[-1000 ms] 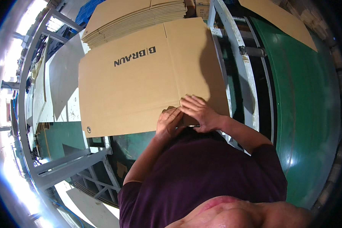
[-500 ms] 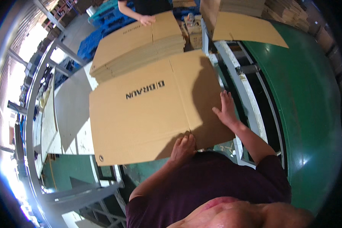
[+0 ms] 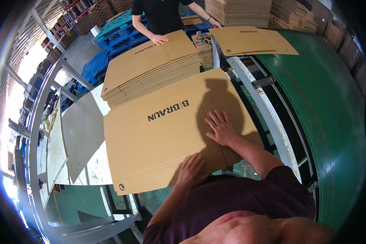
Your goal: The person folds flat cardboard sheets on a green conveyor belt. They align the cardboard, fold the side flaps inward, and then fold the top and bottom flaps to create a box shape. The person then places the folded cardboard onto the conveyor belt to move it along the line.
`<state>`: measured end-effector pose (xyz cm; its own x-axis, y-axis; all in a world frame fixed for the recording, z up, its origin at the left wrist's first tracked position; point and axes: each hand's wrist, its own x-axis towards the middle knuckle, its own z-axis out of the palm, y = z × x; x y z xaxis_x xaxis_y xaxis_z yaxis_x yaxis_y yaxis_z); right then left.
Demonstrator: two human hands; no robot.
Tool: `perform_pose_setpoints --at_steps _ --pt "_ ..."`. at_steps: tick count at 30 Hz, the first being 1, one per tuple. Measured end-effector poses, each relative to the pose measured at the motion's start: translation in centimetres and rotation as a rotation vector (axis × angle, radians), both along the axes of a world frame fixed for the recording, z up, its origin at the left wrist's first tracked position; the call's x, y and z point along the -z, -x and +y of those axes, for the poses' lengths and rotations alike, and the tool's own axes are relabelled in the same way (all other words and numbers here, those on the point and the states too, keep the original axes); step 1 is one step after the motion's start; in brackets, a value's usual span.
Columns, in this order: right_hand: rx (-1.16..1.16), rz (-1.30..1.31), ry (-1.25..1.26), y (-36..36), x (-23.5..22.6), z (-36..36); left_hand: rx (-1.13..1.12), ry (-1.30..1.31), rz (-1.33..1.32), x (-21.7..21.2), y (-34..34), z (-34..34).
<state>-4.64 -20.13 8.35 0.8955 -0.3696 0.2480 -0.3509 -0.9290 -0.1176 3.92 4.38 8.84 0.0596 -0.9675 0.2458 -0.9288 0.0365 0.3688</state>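
A large flattened cardboard box (image 3: 150, 142) with dark print lies in front of me, its long near edge close to my body. My left hand (image 3: 191, 167) rests on it near that edge, fingers stretched out. Further in and to the right, my right hand (image 3: 221, 129) lies flat on the same cardboard with its fingers spread, close to the vertical crease. Neither hand grips anything. My shadow falls over the right part of the sheet.
Beyond it stands a stack of flattened boxes (image 3: 150, 67). A co-worker's hand (image 3: 159, 39) rests on that stack; their other hand touches a flat box (image 3: 252, 40) at the right. A metal frame rail (image 3: 264, 101) runs along my right, beside green floor (image 3: 313, 97).
My right hand has moved inward from the sheet's right side, and my left hand has flattened and shifted left. At far right, the co-worker's box has come down flatter.
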Motion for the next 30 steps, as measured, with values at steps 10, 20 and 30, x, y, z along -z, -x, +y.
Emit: perform_pose_setpoints --at_steps 10,20,30 --pt "0.037 0.002 0.021 -1.1 -0.8 0.8 -0.07 -0.064 -0.053 0.2 -5.3 5.5" --pt "0.041 -0.042 0.042 -0.9 0.0 0.6 0.1 0.047 0.039 1.9 3.7 -5.3" --pt "0.037 -0.14 0.054 0.9 0.6 1.1 -0.005 0.055 -0.006 0.5 5.4 -6.7"
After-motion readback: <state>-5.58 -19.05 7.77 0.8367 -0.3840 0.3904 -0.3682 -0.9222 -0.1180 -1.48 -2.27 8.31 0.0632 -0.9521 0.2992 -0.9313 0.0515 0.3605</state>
